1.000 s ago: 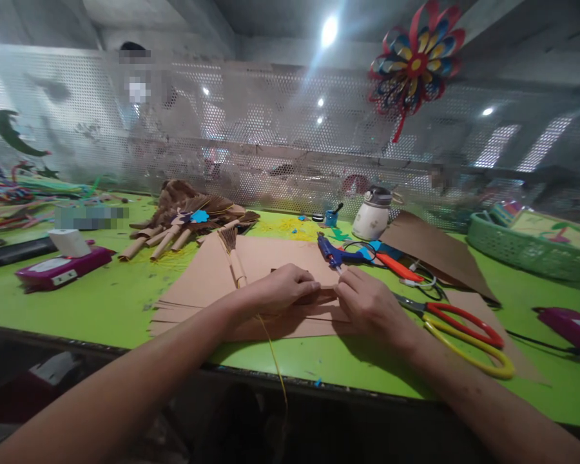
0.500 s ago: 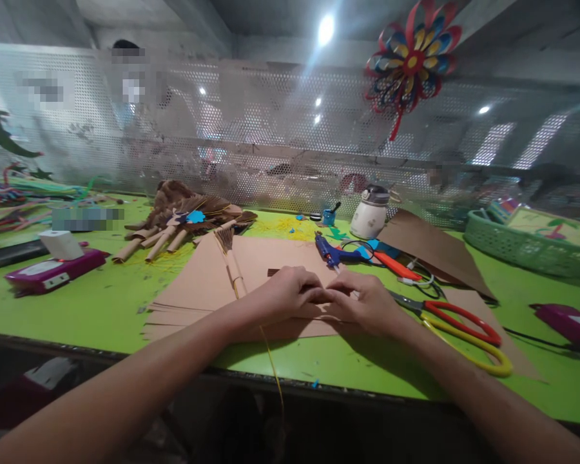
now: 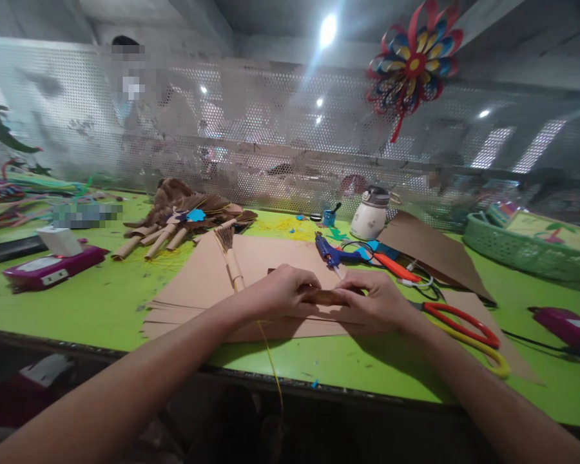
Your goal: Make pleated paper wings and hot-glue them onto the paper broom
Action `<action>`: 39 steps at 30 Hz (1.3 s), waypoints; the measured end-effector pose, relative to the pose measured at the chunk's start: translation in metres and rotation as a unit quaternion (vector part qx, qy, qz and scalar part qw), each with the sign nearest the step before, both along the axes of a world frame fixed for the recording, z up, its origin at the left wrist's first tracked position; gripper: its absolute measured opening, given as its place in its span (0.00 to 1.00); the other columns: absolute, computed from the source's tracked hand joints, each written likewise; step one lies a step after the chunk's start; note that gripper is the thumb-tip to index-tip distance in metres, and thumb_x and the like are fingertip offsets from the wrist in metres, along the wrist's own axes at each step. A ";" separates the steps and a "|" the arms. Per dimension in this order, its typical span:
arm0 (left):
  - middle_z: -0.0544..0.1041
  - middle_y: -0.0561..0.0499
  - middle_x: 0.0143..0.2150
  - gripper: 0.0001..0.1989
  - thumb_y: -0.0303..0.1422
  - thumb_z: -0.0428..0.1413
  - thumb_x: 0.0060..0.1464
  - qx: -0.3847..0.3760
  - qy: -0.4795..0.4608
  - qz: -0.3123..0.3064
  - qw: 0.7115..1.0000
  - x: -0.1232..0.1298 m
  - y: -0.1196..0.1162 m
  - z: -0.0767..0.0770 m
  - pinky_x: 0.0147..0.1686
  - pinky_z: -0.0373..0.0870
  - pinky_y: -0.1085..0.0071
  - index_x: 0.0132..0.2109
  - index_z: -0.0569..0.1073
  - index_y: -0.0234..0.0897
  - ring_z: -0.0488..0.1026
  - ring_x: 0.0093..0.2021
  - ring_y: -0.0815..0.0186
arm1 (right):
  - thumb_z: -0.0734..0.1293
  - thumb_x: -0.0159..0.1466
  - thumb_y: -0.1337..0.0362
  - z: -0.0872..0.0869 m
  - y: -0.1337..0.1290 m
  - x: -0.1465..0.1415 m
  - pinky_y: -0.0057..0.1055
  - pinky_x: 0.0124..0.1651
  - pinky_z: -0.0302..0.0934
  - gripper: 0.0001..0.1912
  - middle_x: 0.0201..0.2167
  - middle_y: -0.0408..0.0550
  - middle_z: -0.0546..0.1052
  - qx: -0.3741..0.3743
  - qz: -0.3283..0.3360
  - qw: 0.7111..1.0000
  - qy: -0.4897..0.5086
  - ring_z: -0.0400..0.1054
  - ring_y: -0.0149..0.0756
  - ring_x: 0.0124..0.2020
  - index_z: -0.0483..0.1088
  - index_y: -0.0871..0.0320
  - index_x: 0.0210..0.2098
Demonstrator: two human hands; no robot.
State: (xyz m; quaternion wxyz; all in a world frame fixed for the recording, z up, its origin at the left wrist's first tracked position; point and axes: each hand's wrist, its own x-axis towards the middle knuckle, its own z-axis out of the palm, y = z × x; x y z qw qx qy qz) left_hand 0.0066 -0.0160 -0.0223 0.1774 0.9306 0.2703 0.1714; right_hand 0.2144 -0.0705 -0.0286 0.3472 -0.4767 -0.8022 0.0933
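Note:
Between my two hands is a narrow piece of brown paper (image 3: 327, 297), seemingly rolled or folded, above a stack of brown paper sheets (image 3: 186, 287). My left hand (image 3: 286, 291) pinches its left end, while my right hand (image 3: 377, 300) has fingers closed on the right end. Left of my left hand, a small paper broom (image 3: 230, 259) with a fringed top lies on the sheets, partly behind my forearm. A yellow string (image 3: 272, 364) hangs over the table edge. Beyond my right hand rests a blue glue gun (image 3: 329, 250). Scissors (image 3: 466, 322) with red and yellow handles are partly under my right wrist.
Several finished paper brooms (image 3: 167, 222) are piled at the back left. A white bottle (image 3: 368, 219), an orange-handled tool (image 3: 397, 267) and a green basket (image 3: 526, 248) stand or lie to the right. Purple power strips (image 3: 53, 267) sit at both sides.
My hands have drawn slightly apart, and the brown paper piece now shows between them. My right hand has shifted a little to the right, covering more of the scissors.

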 end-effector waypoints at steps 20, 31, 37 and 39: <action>0.68 0.54 0.26 0.13 0.42 0.51 0.54 0.070 0.013 -0.006 0.997 0.008 -0.015 0.004 0.25 0.53 0.76 0.31 0.65 0.36 0.62 0.25 0.71 | 0.64 0.59 0.66 0.001 0.000 -0.003 0.26 0.29 0.56 0.08 0.22 0.45 0.74 0.043 0.042 0.998 -0.011 0.64 0.30 0.24 0.73 0.60 0.25; 0.70 0.53 0.27 0.12 0.36 0.44 0.58 -0.017 0.018 0.005 1.000 0.004 -0.002 0.000 0.27 0.55 0.75 0.33 0.68 0.35 0.63 0.27 0.71 | 0.64 0.56 0.67 0.005 0.002 0.006 0.28 0.27 0.54 0.07 0.21 0.44 0.71 -0.069 -0.013 0.996 0.061 0.62 0.30 0.24 0.73 0.60 0.23; 0.71 0.54 0.24 0.10 0.36 0.45 0.57 -0.110 0.015 0.009 0.994 0.002 -0.007 0.010 0.24 0.56 0.76 0.36 0.67 0.35 0.64 0.24 0.71 | 0.65 0.56 0.63 0.008 0.001 0.006 0.28 0.26 0.54 0.09 0.20 0.43 0.69 -0.081 -0.003 0.993 0.091 0.61 0.30 0.24 0.72 0.60 0.23; 0.71 0.55 0.23 0.11 0.37 0.44 0.58 -0.155 0.001 -0.010 0.988 0.001 -0.009 0.012 0.24 0.56 0.76 0.35 0.66 0.35 0.65 0.23 0.71 | 0.66 0.56 0.62 0.010 0.000 0.006 0.28 0.27 0.55 0.09 0.21 0.43 0.69 -0.105 0.009 0.988 0.113 0.61 0.30 0.24 0.72 0.60 0.23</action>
